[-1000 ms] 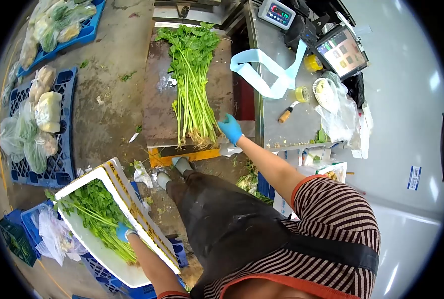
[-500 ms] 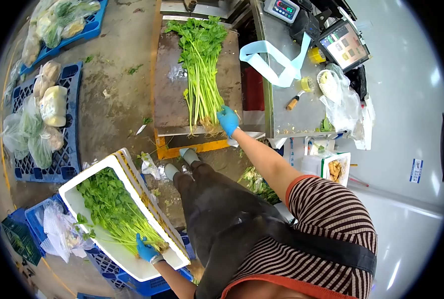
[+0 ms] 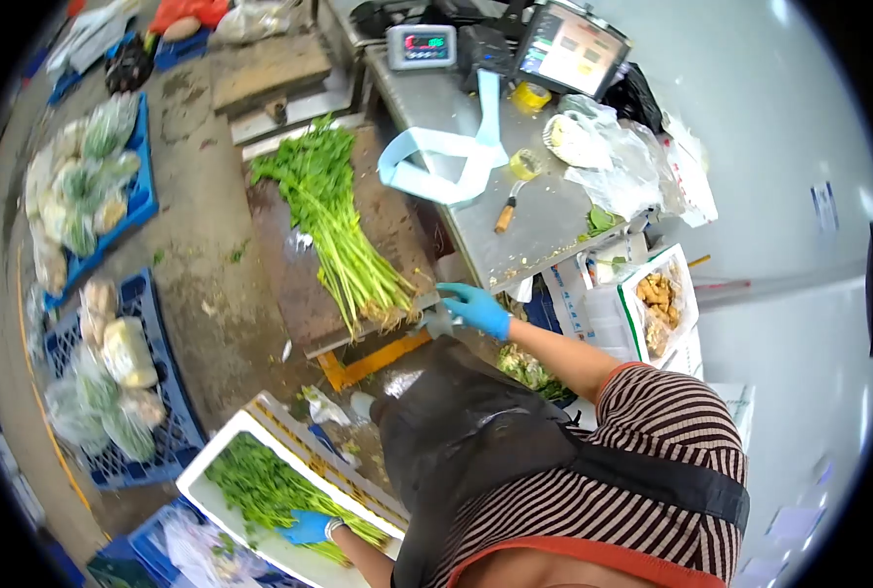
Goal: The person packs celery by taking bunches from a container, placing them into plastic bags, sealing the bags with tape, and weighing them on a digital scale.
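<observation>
My right hand (image 3: 477, 310), in a blue glove, is open beside the root end of a bunch of leafy celery (image 3: 343, 245). Its fingers stretch left and hold nothing. The celery lies across a brown metal platform (image 3: 284, 269), leaves at the far end and roots towards me. My left hand (image 3: 309, 527), also gloved in blue, is inside a white foam box (image 3: 196, 472) at lower left. It lies over the stalks of more celery (image 3: 260, 480), fingers apparently extended; their tips are partly lost among the greens.
A steel table (image 3: 436, 98) to the right carries a scale display (image 3: 423, 47), a touchscreen (image 3: 573, 47), a wooden-handled tool (image 3: 506, 214), tape and plastic bags (image 3: 608, 157). Below it stands a box of ginger (image 3: 657, 304). Blue pallets (image 3: 176, 392) with bagged vegetables line the left.
My right hand has come off the celery roots on the platform and moved right. In the box, my left hand has shifted along the stalks towards the leaves. The view has turned.
</observation>
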Demonstrator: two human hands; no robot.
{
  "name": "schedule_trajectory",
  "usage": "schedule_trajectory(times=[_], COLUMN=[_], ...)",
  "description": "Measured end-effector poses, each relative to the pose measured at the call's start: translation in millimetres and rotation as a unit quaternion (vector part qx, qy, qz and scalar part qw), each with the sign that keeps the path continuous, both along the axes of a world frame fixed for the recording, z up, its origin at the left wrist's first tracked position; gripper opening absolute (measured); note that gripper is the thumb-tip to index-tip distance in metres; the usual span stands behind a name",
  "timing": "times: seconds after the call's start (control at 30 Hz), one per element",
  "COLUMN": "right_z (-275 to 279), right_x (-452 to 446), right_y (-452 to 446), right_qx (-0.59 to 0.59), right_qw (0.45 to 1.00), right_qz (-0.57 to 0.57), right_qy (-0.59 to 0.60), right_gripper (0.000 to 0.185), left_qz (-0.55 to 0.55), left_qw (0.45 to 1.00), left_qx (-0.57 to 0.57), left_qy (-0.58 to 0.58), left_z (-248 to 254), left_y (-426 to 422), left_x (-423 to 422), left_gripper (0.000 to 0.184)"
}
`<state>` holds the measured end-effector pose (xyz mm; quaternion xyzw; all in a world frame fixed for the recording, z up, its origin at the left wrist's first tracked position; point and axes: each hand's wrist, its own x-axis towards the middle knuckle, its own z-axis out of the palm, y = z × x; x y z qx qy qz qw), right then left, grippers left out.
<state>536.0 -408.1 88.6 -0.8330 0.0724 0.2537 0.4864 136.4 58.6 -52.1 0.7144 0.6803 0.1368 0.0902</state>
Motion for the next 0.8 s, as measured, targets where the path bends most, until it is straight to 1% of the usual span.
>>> schedule_trajectory(times=[0.07, 0.1, 0.13, 0.17, 0.2, 0.23, 0.3, 0.33, 0.4, 0.47, 0.5, 0.53, 0.6, 0.63, 0.67, 0.7, 0.73, 0.77, 0.8], right_z=[14, 26, 42, 60, 74, 76, 77, 77, 76, 95, 109, 120, 122, 121, 120, 114, 115, 115, 114], right_x=[22, 38, 59, 84, 114, 151, 228, 270, 356, 419, 447, 473, 517, 533, 546, 559, 564, 565, 565], right_y=[-59, -91, -125, -158, -194, -233, -310, -345, -407, -434, -447, -458, -479, -487, -492, -502, -505, -508, -513], right_qx=[-0.005, -0.004, -0.002, -0.015, -0.028, -0.036, -0.071, -0.099, -0.097, -0.076, -0.102, -0.127, -0.094, -0.097, -0.100, -0.096, -0.080, -0.076, -0.073], right_qw=[0.999, 0.998, 0.997, 0.996, 0.994, 0.993, 0.985, 0.976, 0.952, 0.950, 0.956, 0.961, 0.966, 0.958, 0.950, 0.948, 0.951, 0.952, 0.952], right_qz=[-0.031, -0.054, -0.078, -0.085, -0.091, -0.085, -0.060, -0.039, 0.044, -0.007, -0.005, -0.001, -0.018, -0.014, -0.011, 0.006, 0.008, 0.016, 0.025], right_qy=[-0.023, -0.023, -0.024, -0.036, -0.047, -0.076, -0.145, -0.188, -0.289, -0.303, -0.274, -0.245, -0.240, -0.268, -0.296, -0.302, -0.300, -0.297, -0.297], right_gripper=[0.046, 0.045, 0.044, 0.041, 0.038, 0.034, 0.031, 0.032, 0.035, 0.040, 0.039, 0.038, 0.040, 0.041, 0.041, 0.052, 0.053, 0.054, 0.054], left_qz=[-0.127, -0.164, -0.235, -0.256, -0.284, -0.298, -0.373, -0.430, -0.442, -0.491, -0.464, -0.444, -0.397, -0.350, -0.347, -0.345, -0.346, -0.372, -0.375], left_qw=[0.989, 0.985, 0.963, 0.955, 0.935, 0.908, 0.837, 0.819, 0.795, 0.767, 0.771, 0.779, 0.795, 0.809, 0.816, 0.823, 0.828, 0.859, 0.864], left_qx=[0.076, 0.049, 0.057, 0.005, -0.086, -0.178, -0.309, -0.310, -0.359, -0.361, -0.389, -0.405, -0.436, -0.452, -0.439, -0.427, -0.415, -0.343, -0.328], left_qy=[-0.010, -0.014, -0.122, -0.148, -0.194, -0.235, -0.254, -0.219, -0.207, -0.201, -0.195, -0.178, -0.145, -0.141, -0.145, -0.148, -0.150, -0.077, -0.075], left_z=[45, 66, 64, 70, 71, 72, 70, 76, 83, 27, 42, 43, 41, 80, 80, 77, 70, 60, 62], left_y=[-35, -58, -79, -112, -145, -179, -252, -296, -379, -423, -452, -467, -494, -512, -518, -519, -517, -513, -516], left_x=[85, 123, 154, 189, 222, 255, 311, 338, 385, 421, 444, 463, 494, 510, 512, 510, 506, 502, 500], left_gripper=[0.058, 0.060, 0.058, 0.057, 0.055, 0.054, 0.053, 0.053, 0.054, 0.058, 0.060, 0.060, 0.060, 0.060, 0.059, 0.058, 0.058, 0.056, 0.057])
